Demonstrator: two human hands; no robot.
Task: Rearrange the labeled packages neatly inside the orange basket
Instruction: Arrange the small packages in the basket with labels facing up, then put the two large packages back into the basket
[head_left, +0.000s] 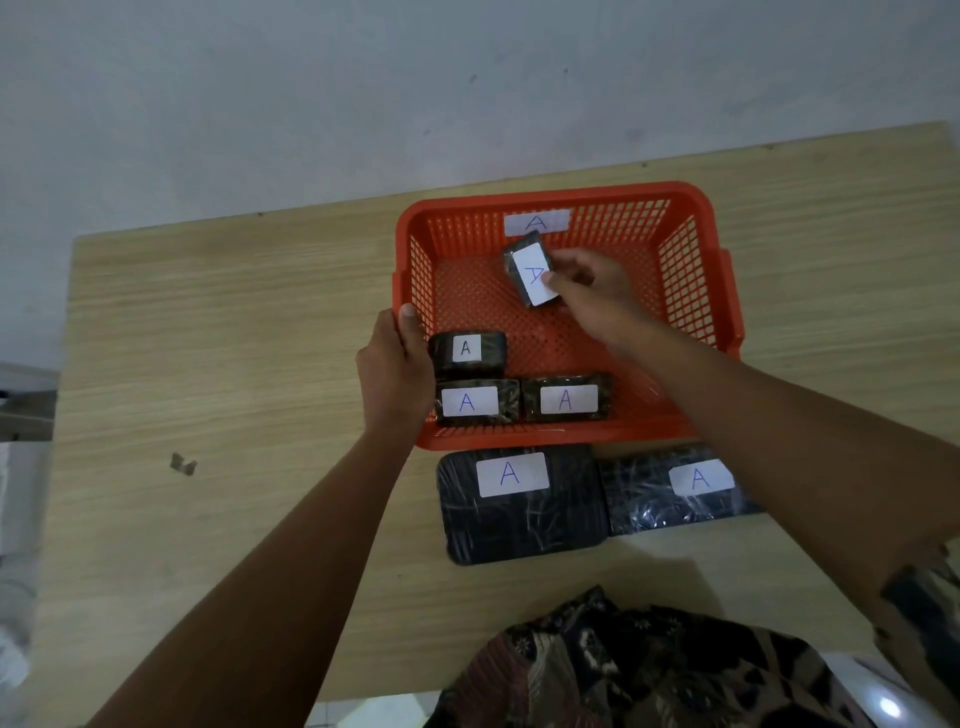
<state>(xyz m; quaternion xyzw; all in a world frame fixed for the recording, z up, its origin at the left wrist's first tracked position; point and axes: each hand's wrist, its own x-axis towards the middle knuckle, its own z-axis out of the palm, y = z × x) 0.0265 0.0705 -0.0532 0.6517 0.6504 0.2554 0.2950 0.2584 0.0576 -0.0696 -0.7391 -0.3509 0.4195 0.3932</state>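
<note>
We pinch small labeled package (531, 273) in right hand (597, 296), above basket floor; left hand (396, 364) grips orange basket (691, 270) rim beside three packed packages (470, 351).

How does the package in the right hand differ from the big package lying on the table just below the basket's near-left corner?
The held package is small and narrow; the table package is much broader. The held one is inside the orange basket, tilted, pinched by the right hand; the table one lies flat outside, untouched. Both are dark, plastic-wrapped, with a white "A" label.
</note>
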